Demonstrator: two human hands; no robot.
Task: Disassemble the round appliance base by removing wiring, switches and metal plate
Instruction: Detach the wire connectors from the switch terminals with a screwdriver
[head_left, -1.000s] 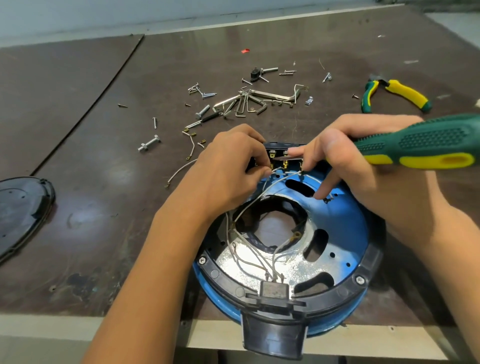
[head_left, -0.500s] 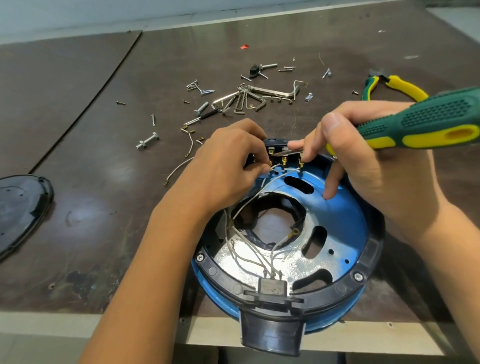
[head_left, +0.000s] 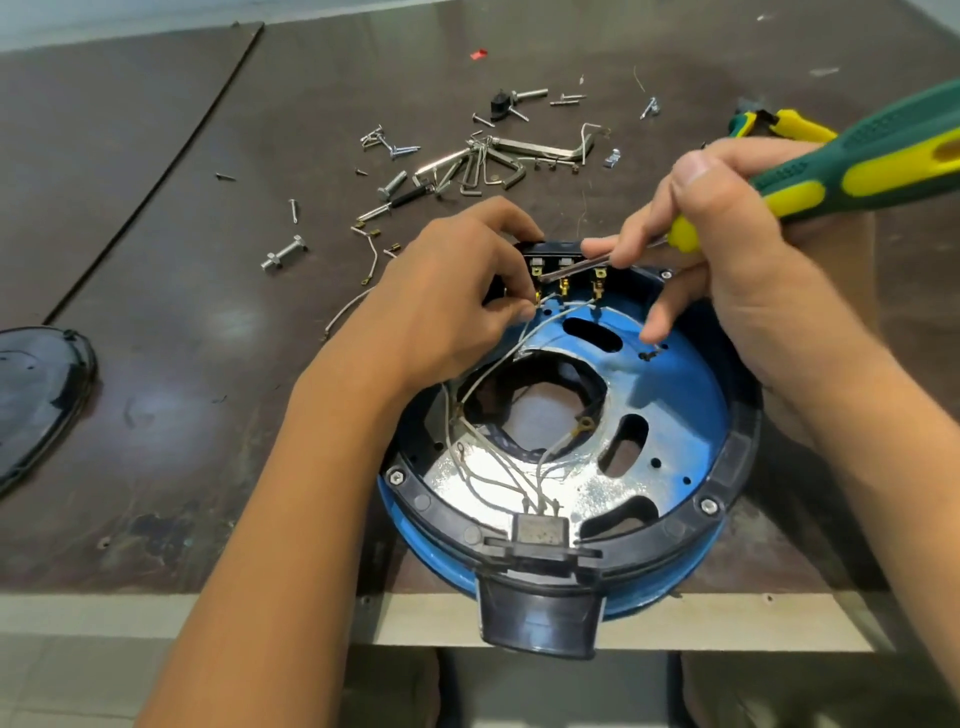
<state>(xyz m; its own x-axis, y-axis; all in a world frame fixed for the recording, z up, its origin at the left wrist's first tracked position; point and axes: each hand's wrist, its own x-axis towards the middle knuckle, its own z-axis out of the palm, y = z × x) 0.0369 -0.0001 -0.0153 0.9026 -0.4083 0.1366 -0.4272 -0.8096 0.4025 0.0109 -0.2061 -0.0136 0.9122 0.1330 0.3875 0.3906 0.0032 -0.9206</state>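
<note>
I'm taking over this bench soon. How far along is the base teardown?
Done: loose screws lie removed on the table. In hand: left hand pinches a wire at the switch block; right hand levers there with the screwdriver. Left: remaining wiring, switches, metal plate.

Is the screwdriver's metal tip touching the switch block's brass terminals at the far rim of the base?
Touching. In the head view the screwdriver shaft runs down across the switch block, its tip meeting the leftmost brass terminal, with no gap visible.
</note>
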